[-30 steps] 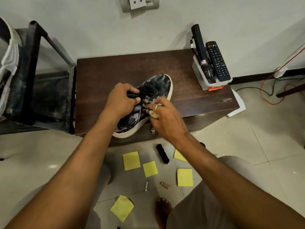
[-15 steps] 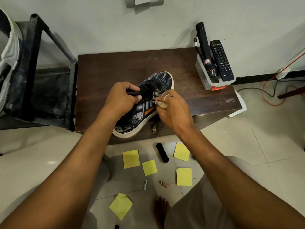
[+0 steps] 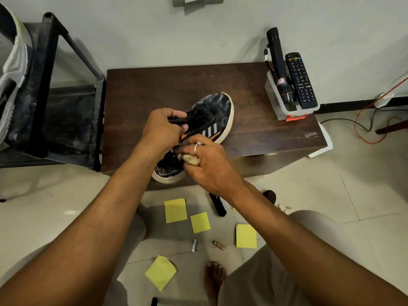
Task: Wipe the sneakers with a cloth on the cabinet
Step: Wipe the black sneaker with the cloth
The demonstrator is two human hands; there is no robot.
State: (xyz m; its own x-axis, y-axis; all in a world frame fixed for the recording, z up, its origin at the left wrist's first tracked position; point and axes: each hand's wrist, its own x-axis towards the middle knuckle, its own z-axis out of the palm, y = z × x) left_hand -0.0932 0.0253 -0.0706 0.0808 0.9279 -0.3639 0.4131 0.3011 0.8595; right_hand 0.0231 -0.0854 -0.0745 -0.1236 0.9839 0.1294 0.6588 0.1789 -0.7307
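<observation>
Atop cabinet (image 3: 154,91), sneaker (image 3: 218,109) points far-right; left fingers (image 3: 172,112) grip it, right fingers (image 3: 189,148) clutch cloth (image 3: 192,159).

This looks like a room in a home: a pale tiled floor (image 3: 331,195), a plain painted wall with a switch plate (image 3: 197,0), and a low dark wooden bench (image 3: 154,89) against it. A plastic tray (image 3: 272,96) on the bench holds a TV remote (image 3: 301,80) and a torch (image 3: 279,67). Loose cables (image 3: 362,127) trail over the floor, where a bare foot (image 3: 215,277) rests.
</observation>
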